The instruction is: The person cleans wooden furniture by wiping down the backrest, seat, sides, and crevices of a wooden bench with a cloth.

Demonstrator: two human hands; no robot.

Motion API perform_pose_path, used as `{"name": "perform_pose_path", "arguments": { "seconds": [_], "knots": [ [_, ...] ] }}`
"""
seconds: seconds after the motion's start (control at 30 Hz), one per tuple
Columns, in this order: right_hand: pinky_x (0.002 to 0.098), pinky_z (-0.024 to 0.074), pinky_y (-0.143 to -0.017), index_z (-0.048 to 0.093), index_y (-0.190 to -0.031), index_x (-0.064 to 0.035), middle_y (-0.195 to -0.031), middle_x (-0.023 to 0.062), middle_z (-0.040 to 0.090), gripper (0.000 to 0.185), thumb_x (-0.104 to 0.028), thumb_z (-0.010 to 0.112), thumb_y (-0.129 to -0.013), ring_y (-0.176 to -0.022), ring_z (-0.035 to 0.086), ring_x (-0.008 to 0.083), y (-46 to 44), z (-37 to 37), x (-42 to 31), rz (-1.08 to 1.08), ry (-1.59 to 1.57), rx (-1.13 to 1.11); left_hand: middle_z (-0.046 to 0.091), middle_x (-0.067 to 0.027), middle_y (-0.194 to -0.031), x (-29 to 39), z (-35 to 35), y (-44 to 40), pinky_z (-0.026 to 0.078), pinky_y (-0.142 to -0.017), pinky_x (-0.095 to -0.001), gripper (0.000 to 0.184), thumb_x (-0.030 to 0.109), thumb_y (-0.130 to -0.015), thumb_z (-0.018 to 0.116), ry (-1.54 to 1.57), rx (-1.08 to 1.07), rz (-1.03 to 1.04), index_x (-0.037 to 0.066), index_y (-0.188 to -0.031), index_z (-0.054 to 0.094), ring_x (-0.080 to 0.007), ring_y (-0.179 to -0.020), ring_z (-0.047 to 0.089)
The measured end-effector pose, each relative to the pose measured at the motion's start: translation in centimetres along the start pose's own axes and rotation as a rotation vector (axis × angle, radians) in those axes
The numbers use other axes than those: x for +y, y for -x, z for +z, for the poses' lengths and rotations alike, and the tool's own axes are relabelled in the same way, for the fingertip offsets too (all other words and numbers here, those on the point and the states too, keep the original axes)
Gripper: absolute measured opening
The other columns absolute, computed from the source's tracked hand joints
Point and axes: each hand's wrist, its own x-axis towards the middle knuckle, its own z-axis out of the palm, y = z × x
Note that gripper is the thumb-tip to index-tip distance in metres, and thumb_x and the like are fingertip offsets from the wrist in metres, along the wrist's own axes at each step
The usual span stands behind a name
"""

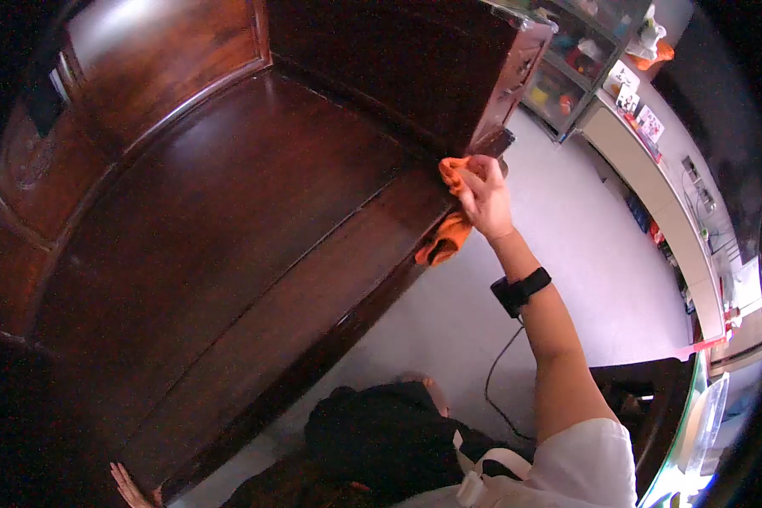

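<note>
My right hand (485,196) grips an orange cloth (450,237) at the right end of a dark brown wooden bench seat (254,220), close to the foot of its armrest. Part of the cloth is bunched at my fingertips and part hangs over the seat's front edge. A black band with a small box is around my right wrist. At the bottom left, my left hand (129,486) rests on the front edge of the seat with its visible fingers stretched out; the rest of it is cut off by the frame.
The wooden armrest (516,80) rises beside my right hand, and the backrest (165,59) stands at the upper left. A glass cabinet (567,63) and a long low cabinet (652,178) stand at the right. A cable (491,381) hangs from the wrist band. A glass-topped table (694,406) is at the lower right.
</note>
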Motion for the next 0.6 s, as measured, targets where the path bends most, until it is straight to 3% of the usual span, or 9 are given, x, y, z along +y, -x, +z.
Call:
{"name": "perform_pose_path", "arguments": {
  "seconds": [0.03,0.1,0.17,0.23,0.3,0.37,0.4,0.5,0.6],
  "knots": [
    [0.0365,0.0502,-0.079,0.068,-0.097,-0.0064,-0.107,0.0151,0.052,0.024,-0.011,0.061,-0.075,-0.093,0.058,0.0290,0.0,0.4,1.2,-0.066,-0.016,0.017,0.021,-0.0151,-0.150,0.1,0.2,0.6,0.019,-0.111,-0.0495,0.089,0.016,-0.067,0.070,0.007,0.000,-0.012,0.007,-0.144,0.026,-0.0368,-0.138,0.018],
    [0.0345,0.0476,-0.082,0.068,-0.095,-0.0047,-0.106,0.0146,0.052,0.025,-0.010,0.056,-0.073,-0.092,0.057,0.0281,0.2,1.3,3.0,-0.051,-0.191,0.045,0.042,-0.0197,-0.137,2.5,-2.4,1.5,0.036,-0.100,-0.0479,0.073,0.038,-0.075,0.071,0.030,0.308,0.264,0.004,-0.133,0.045,-0.0398,-0.123,0.042],
    [0.0338,0.0449,-0.086,0.067,-0.096,-0.0020,-0.107,0.0154,0.051,0.026,-0.010,0.054,-0.075,-0.096,0.055,0.0279,1.2,2.1,5.0,0.063,-0.292,0.124,0.043,-0.0199,-0.137,3.0,-2.9,1.4,0.036,-0.100,-0.0477,0.071,0.037,-0.075,0.070,0.030,0.300,0.266,0.004,-0.133,0.044,-0.0395,-0.124,0.041],
    [0.0342,0.0432,-0.089,0.066,-0.096,0.0005,-0.108,0.0157,0.050,0.026,-0.011,0.052,-0.078,-0.099,0.053,0.0280,1.4,2.7,6.4,0.164,-0.174,0.226,0.043,-0.0200,-0.137,2.9,-3.1,1.3,0.035,-0.101,-0.0474,0.070,0.036,-0.076,0.070,0.037,0.292,0.263,0.004,-0.133,0.044,-0.0393,-0.125,0.040],
    [0.0358,0.0455,-0.087,0.066,-0.097,-0.0005,-0.111,0.0164,0.050,0.025,-0.015,0.053,-0.082,-0.099,0.055,0.0278,0.4,2.8,8.0,0.134,-0.115,0.169,0.043,-0.0206,-0.136,2.6,-3.0,0.9,0.034,-0.102,-0.0473,0.071,0.037,-0.075,0.070,0.047,0.274,0.276,0.003,-0.133,0.044,-0.0391,-0.126,0.039],
    [0.0362,0.0482,-0.083,0.068,-0.099,-0.0055,-0.115,0.0165,0.049,0.024,-0.019,0.055,-0.083,-0.100,0.055,0.0283,-1.3,1.2,10.2,0.398,0.232,-0.005,0.043,-0.0211,-0.136,2.5,-3.0,0.7,0.034,-0.102,-0.0475,0.072,0.037,-0.075,0.070,0.064,0.264,0.274,0.002,-0.133,0.044,-0.0396,-0.126,0.039],
    [0.0374,0.0490,-0.081,0.068,-0.099,-0.0078,-0.115,0.0161,0.049,0.025,-0.023,0.057,-0.082,-0.101,0.054,0.0288,-1.6,0.9,12.6,0.427,0.258,-0.015,0.043,-0.0216,-0.136,2.4,-3.1,0.6,0.034,-0.103,-0.0476,0.072,0.038,-0.075,0.070,0.085,0.263,0.274,0.002,-0.133,0.044,-0.0402,-0.125,0.039],
    [0.0398,0.0489,-0.081,0.069,-0.099,-0.0093,-0.113,0.0153,0.051,0.029,-0.030,0.058,-0.082,-0.105,0.052,0.0306,-5.2,0.2,15.0,0.360,0.543,-0.068,0.042,-0.0219,-0.136,2.6,-3.4,0.6,0.033,-0.103,-0.0478,0.073,0.035,-0.074,0.071,0.086,0.259,0.270,0.002,-0.133,0.044,-0.0409,-0.125,0.039],
    [0.0403,0.0479,-0.083,0.069,-0.096,-0.0091,-0.107,0.0159,0.054,0.029,-0.031,0.058,-0.081,-0.103,0.053,0.0309,-5.9,0.8,14.4,0.438,0.489,-0.085,0.042,-0.0219,-0.137,3.1,-3.9,0.4,0.032,-0.104,-0.0483,0.073,0.033,-0.073,0.072,0.083,0.258,0.270,0.002,-0.133,0.043,-0.0416,-0.125,0.039]
  ]
}}
